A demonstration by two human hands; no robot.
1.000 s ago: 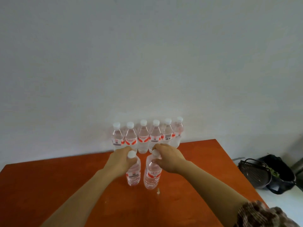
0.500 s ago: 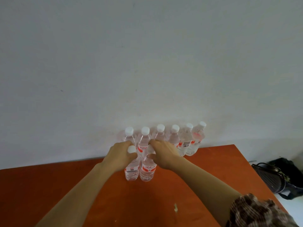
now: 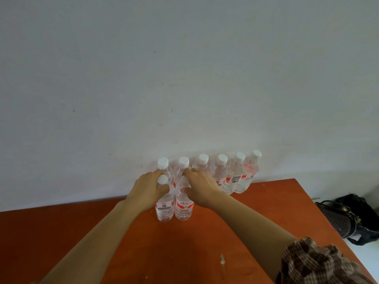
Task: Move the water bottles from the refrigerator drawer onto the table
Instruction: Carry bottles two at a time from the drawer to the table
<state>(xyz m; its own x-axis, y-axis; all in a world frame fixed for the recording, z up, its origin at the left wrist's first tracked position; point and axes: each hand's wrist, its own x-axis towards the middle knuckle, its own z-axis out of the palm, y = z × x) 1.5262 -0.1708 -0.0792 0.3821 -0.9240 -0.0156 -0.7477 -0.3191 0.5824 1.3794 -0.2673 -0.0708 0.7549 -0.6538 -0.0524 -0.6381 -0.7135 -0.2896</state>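
Head view — left hand (image 3: 146,190), right hand (image 3: 202,189) hold clear ribbed bottles (image 3: 183,210) — orange table (image 3: 184,253).

Six water bottles (image 3: 220,174) line the table's (image 3: 266,212) far edge; before the row's left end stand the left front bottle (image 3: 164,210) and right front bottle (image 3: 184,210).

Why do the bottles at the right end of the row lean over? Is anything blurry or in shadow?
Head view: probably wide-angle distortion, fanning the back row rightward; light is soft and even, with a faint shadow on the table before the left front bottle and right front bottle; the checked sleeve at the bottom corner looks soft.
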